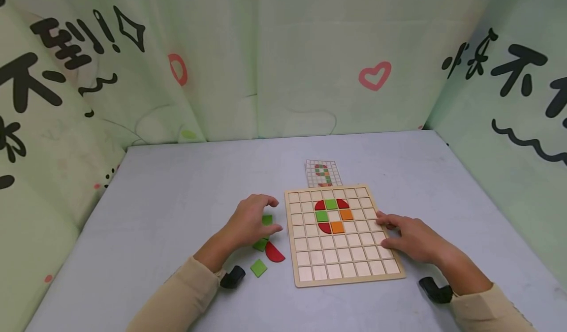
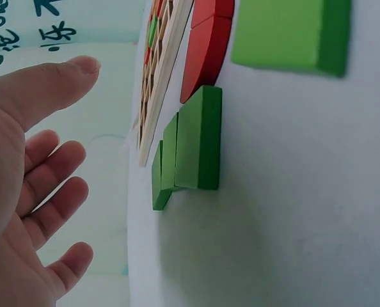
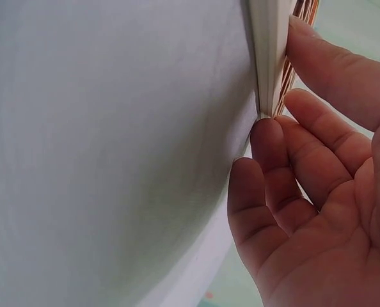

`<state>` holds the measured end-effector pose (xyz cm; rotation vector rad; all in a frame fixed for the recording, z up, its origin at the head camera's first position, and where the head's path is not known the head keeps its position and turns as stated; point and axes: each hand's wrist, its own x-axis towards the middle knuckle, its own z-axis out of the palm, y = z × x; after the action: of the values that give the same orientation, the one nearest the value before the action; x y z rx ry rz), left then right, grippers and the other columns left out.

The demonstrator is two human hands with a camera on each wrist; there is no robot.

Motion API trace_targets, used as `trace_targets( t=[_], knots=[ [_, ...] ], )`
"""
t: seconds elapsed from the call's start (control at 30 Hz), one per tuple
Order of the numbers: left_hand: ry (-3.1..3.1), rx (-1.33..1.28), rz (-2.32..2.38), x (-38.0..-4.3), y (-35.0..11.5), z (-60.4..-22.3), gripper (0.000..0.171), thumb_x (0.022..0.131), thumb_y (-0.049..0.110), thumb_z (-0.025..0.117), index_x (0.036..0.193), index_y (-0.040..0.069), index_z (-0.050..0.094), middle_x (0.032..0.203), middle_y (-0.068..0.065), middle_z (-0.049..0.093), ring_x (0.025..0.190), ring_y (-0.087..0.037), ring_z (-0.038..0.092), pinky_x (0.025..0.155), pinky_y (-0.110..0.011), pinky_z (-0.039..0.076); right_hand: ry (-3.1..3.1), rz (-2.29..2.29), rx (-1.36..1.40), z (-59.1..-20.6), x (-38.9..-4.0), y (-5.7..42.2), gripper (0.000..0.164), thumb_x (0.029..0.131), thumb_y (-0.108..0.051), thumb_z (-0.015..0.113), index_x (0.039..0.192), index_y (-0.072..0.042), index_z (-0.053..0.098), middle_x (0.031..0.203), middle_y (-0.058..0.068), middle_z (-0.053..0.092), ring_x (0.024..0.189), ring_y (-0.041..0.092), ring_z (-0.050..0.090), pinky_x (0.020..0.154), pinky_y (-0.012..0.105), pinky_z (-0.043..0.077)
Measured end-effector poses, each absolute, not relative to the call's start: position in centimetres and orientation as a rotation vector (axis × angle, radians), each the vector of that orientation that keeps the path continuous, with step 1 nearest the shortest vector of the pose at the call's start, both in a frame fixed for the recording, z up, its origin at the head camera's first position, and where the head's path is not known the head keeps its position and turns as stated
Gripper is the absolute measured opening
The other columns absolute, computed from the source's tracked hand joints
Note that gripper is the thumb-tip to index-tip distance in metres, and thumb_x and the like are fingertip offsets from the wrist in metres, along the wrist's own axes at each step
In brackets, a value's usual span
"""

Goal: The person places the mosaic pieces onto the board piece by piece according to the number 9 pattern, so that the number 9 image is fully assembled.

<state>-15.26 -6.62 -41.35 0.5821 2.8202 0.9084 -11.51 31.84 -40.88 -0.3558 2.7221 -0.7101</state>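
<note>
A wooden grid board [image 1: 350,280] lies on the table, holding red quarter-round, green square and orange square pieces in its upper cells. My left hand [image 1: 250,221], thumb and fingers spread apart, hovers left of the board with nothing in its grasp. Beside and partly behind it lie several green blocks [image 2: 199,141], with red pieces [image 1: 274,253] and a separate green square [image 1: 259,268] nearer me. At the board's right edge rests my right hand [image 1: 414,236], its thumb [image 3: 334,70] and fingertips touching the rim.
A printed pattern card [image 1: 312,174] lies beyond the board, its near end covered by the board's far edge. Printed curtains [image 1: 305,76] surround the white table [image 1: 177,194] at the back and sides. A black wrist device [image 1: 232,277] sits under each forearm.
</note>
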Motion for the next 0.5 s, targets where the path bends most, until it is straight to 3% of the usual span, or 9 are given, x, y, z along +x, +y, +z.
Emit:
trace_targets(
  t=[0.5],
  knots=[
    [2.71,0.637,0.894,-14.5,-7.7,-42.1,0.046,0.084,0.022,0.082,0.123,0.009,0.062,0.121,-0.004,0.058,0.116,-0.024,0.05,0.093,-0.04,0.048,2.723,-0.712,-0.36,-40.7,-11.5,31.8,0.055,0.089,-0.026,0.075,0.134,0.0,0.059,0.15,0.019,0.044,0.132,0.049,0.042,0.101,0.062,0.036]
  ],
)
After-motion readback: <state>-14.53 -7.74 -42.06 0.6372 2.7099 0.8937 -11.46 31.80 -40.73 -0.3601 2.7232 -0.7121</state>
